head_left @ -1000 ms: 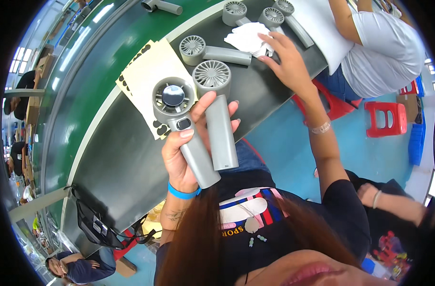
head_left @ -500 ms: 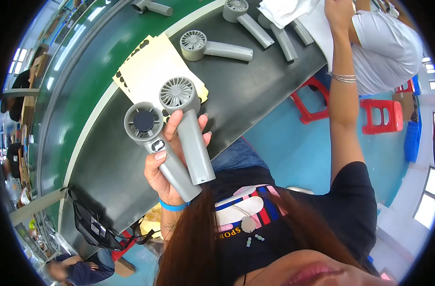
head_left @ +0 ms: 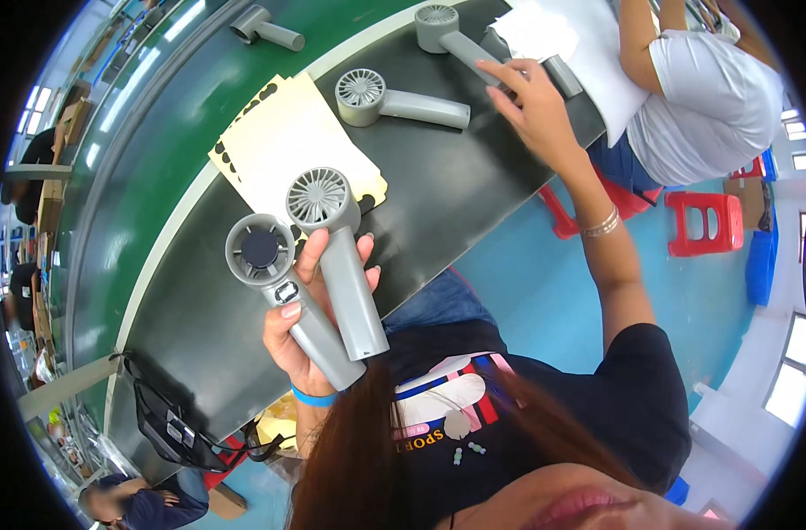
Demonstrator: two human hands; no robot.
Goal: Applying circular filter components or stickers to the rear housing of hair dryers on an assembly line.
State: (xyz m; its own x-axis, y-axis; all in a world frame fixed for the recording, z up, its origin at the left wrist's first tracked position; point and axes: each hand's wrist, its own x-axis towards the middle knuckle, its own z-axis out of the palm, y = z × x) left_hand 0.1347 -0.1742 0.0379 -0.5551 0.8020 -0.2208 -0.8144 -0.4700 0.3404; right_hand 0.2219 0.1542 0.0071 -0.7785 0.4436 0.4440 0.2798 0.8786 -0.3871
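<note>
Two grey plastic handheld fans (head_left: 319, 265) gripped together in the left hand (head_left: 310, 322)
Fingers wrapped tight round both handles, just below the yellow paper sheet (head_left: 288, 146); right hand (head_left: 531, 102) spread, touching another grey fan (head_left: 456, 40) beyond that sheet

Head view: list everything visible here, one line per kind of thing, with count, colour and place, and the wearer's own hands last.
handheld fans: five grey; two in the left hand, one lying on the table, one on the green belt, one by the right hand
yellow sheets: a few, pale yellow with black dots along the edge, on the table
white sheet: one, far end of the table
table: one, dark
conveyor belt: one, green, beyond the table
red stools: at least two, on the blue floor
seated person: one, white shirt
black bag: one, hanging at the table edge
left hand: grips two fan handles
right hand: reaches to a far fan
</note>
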